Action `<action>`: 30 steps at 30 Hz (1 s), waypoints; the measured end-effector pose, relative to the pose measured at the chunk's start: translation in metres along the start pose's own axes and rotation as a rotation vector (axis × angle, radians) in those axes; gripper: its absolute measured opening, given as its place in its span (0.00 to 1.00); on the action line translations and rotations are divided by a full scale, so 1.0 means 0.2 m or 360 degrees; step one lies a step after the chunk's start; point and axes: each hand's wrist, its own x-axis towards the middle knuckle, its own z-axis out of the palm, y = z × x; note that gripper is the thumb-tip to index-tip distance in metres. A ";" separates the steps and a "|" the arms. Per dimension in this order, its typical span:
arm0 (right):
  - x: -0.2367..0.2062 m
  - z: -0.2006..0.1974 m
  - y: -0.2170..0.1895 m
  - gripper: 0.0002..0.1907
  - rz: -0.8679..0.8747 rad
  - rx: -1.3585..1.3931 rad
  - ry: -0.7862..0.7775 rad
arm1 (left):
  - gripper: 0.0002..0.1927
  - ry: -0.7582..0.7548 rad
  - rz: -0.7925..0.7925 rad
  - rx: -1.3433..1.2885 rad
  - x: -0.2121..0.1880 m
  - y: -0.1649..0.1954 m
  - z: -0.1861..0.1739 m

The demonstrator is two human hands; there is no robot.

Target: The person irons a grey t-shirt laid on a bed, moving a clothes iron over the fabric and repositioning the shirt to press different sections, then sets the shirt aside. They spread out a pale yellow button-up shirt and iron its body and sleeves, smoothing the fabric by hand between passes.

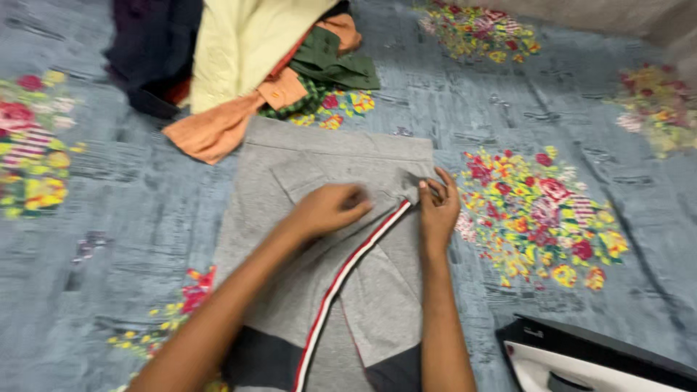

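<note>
Clothes iron [581,359], black and white, sat nearest the camera, just off the lower right corner of the grey garment [327,218]. The garment lay flat on a blue floral bedsheet [566,116], with a red-white-black stripe [348,268] running down it and dark panels at its near end. Left hand [330,208] rested on the garment's upper middle, fingers curled together and pressed onto the cloth. Right hand [438,210] sat at the garment's right edge, fingers [428,190] pinching a fold of the grey fabric near the top of the stripe. The pile of clothes [247,65], orange, pale yellow, green and dark pieces, lay just beyond the garment's far edge, its orange piece touching that edge.
</note>
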 end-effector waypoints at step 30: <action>-0.02 0.09 0.01 0.15 -0.0585 -0.1220 -0.0334 | 0.25 0.0364 -0.0244 0.0690 -1.15 0.36 -0.20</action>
